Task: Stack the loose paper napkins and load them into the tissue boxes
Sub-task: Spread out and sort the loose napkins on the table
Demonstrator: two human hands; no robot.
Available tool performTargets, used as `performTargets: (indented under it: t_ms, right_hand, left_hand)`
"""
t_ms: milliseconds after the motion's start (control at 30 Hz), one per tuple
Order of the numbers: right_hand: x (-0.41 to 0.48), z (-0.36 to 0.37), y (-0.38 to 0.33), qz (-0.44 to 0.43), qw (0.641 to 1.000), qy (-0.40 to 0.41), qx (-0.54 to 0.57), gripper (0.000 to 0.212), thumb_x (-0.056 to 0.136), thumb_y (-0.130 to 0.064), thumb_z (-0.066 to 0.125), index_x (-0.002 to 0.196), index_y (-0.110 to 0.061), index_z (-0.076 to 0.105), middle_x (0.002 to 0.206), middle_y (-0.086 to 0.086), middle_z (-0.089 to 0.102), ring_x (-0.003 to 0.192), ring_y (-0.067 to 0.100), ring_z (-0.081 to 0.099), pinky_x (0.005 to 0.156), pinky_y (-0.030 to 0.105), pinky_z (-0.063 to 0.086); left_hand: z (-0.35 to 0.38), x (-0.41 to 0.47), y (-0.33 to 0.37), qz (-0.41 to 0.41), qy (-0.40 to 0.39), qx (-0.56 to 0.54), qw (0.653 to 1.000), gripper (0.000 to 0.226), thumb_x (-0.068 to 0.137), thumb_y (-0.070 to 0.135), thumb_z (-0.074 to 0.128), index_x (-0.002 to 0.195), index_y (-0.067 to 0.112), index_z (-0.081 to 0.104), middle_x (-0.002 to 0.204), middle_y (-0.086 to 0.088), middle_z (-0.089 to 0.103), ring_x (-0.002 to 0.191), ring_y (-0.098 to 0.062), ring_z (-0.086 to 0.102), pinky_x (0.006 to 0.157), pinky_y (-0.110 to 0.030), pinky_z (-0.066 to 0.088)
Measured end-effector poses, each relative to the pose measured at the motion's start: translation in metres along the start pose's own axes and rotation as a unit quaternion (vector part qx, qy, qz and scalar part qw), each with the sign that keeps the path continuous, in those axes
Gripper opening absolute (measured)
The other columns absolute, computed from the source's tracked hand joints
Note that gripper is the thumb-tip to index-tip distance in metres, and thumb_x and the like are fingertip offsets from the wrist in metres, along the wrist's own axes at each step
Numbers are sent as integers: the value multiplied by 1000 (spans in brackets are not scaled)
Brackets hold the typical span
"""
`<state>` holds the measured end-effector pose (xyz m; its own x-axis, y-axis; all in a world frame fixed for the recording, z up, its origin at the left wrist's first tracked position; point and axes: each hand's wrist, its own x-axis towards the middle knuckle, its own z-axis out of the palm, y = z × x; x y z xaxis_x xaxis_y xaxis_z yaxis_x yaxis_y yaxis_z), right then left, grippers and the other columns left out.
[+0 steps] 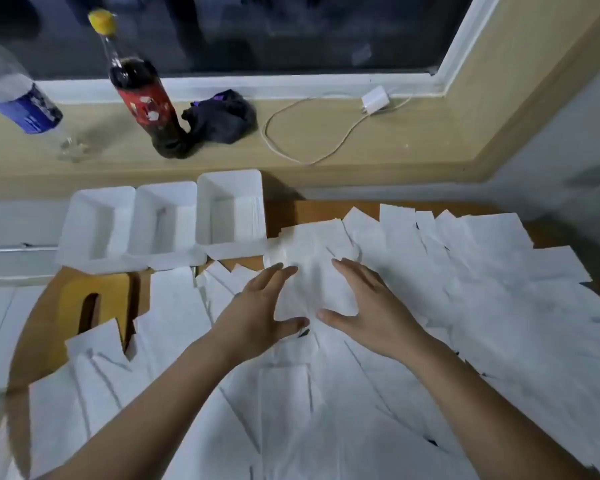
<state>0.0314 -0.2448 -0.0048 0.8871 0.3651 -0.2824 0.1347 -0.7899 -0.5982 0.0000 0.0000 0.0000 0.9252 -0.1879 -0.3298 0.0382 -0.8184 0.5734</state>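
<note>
Several loose white paper napkins (465, 299) lie spread over most of the wooden table (312, 209). At the table's back left, three white open tissue boxes stand side by side: left box (94, 230), middle box (165, 220), right box (231, 209). My left hand (260, 313) and my right hand (364, 306) rest flat with straight fingers on either side of one napkin (314, 282) in the middle of the pile, thumbs pointing toward each other.
Behind the table runs a beige windowsill (326, 133) with a dark soda bottle (142, 98), a clear water bottle (18, 95), a dark cloth (222, 116) and a white charger with cable (374, 100). A yellow stool (94, 303) stands at the left.
</note>
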Motion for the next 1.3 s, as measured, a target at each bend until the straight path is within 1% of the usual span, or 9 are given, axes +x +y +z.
performTargets:
  t_ms: [100,333,500,567,667,733,867,1033,1300]
  right_hand:
    - [0,25,21,-1,1000,-6,11,100,87,-82,61,168,-43,16,174,-26,13,162,1,10,129,41,32]
    - [-4,65,51,-59,996,33,-59,96,92,-77,59,169,-38,16,176,-19,10,163,8,10,132,44,22]
    - [-53,63,41,-126,985,87,-75,82,98,-62,67,166,-35,31,170,-18,26,154,5,27,122,24,27]
    - [-90,69,36,-139,982,100,-79,76,98,-60,65,164,-36,35,166,-20,31,151,4,31,117,24,30]
    - [-147,83,33,-152,980,97,-84,71,99,-58,64,161,-38,39,164,-20,36,149,6,35,118,31,36]
    - [-178,92,37,-160,978,95,-94,67,100,-58,65,160,-37,42,162,-18,39,148,6,35,116,29,36]
    - [-214,110,52,-165,975,109,-97,57,101,-55,66,152,-35,52,155,-18,45,143,7,40,117,32,40]
    - [-232,131,68,-147,977,130,-87,41,98,-43,71,136,-32,62,135,-16,52,130,8,47,107,32,45]
    - [-252,149,81,-122,979,145,-79,20,89,-36,81,106,-33,70,111,-17,56,112,4,49,99,27,41]
  left_hand:
    - [31,6,-18,5,28,30,999,94,89,69,74,165,42,26,176,12,25,158,-21,35,122,-44,44]
    - [79,5,-41,36,104,124,986,87,90,75,67,162,41,32,176,8,22,160,-26,25,124,-55,32]
    - [91,-38,-29,92,203,127,967,72,93,61,74,154,35,48,168,1,40,153,-29,39,119,-57,40]
    - [102,-69,-22,114,233,121,958,63,93,55,75,148,32,55,159,3,50,145,-26,48,114,-55,46]
    - [122,-116,-8,131,239,91,958,54,92,50,79,140,29,63,145,4,61,132,-22,58,108,-46,51]
    - [137,-141,0,143,235,98,956,50,92,49,80,136,29,66,139,5,64,128,-20,60,105,-42,53]
    - [165,-169,13,144,215,106,960,47,91,51,80,132,33,67,133,7,67,124,-18,61,104,-43,54]
    - [193,-174,11,131,195,80,969,47,87,50,84,128,37,67,126,9,64,120,-17,58,102,-42,52]
    - [219,-155,10,184,179,70,964,48,88,52,82,129,34,67,137,8,59,124,-22,52,107,-49,47]
